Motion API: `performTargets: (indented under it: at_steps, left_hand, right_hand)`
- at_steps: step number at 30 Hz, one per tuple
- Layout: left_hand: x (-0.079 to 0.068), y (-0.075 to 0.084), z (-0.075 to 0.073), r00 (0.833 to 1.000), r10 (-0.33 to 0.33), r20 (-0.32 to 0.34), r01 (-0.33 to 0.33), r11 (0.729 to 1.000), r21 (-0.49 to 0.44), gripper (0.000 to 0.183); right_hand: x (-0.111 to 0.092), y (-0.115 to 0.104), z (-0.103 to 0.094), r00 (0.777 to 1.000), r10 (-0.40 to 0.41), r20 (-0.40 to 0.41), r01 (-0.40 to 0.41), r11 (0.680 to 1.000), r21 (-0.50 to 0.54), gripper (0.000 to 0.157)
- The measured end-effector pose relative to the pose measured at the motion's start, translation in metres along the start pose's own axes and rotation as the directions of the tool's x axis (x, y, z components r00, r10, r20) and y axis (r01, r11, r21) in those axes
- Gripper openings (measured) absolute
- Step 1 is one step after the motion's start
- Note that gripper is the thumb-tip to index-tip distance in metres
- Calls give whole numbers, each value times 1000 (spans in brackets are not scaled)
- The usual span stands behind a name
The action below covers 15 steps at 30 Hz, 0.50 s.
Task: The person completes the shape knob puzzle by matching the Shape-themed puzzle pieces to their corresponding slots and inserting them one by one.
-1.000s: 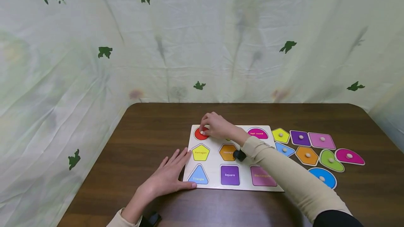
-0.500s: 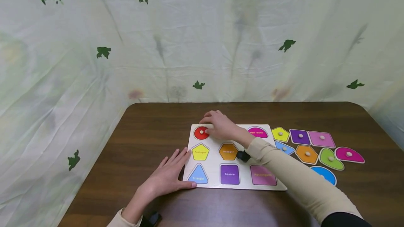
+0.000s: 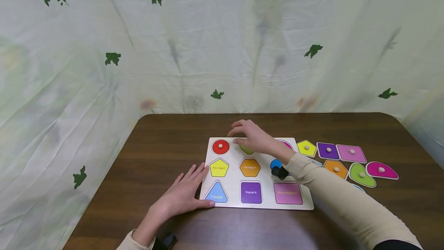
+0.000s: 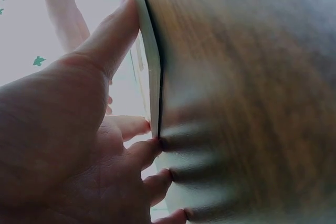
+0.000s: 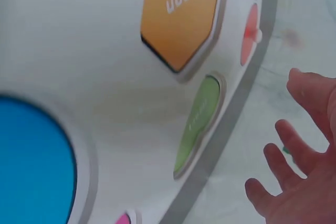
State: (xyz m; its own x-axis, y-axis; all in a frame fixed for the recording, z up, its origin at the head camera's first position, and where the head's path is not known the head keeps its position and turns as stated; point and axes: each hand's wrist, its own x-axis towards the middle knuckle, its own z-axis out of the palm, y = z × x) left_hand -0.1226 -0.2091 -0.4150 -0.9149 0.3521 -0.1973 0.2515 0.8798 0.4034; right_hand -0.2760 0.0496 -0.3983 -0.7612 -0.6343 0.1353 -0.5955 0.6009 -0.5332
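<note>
that loose yellow, pale-knobbed pentagon piece [image 3: 306,149] lies off to the right of the empty, loose-fingered right hand [image 3: 254,138], way nearer it than the splayed left hand [image 3: 187,193]

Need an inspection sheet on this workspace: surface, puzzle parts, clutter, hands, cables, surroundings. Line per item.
Surface: dark wood-grain table, slight sheen on the near side.
Puzzle parts: white puzzle board flat; red circle piece in its far-left recess. Loose, right of the board: yellow pentagon, purple square, pink rectangle, orange hexagon, green piece, magenta half-round; other pieces partly hidden by the right sleeve.
Clutter: nothing seen.
Hands: left hand steadying the board's near-left corner, thumb on the near edge; right hand by the far edge, holding nothing.
Cables: nothing seen.
Surroundings: pale, creased fabric backdrop with green prints.
</note>
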Motion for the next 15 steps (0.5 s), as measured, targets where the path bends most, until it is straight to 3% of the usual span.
performTargets:
  at_steps: [15]
  left_hand:
    - [0, -1, 2, 1000, 0, -5, 0, 1000, -1, 109]
  right_hand:
    - [-32, 3, -33, 997, -29, -74, 28, 999, -14, 30]
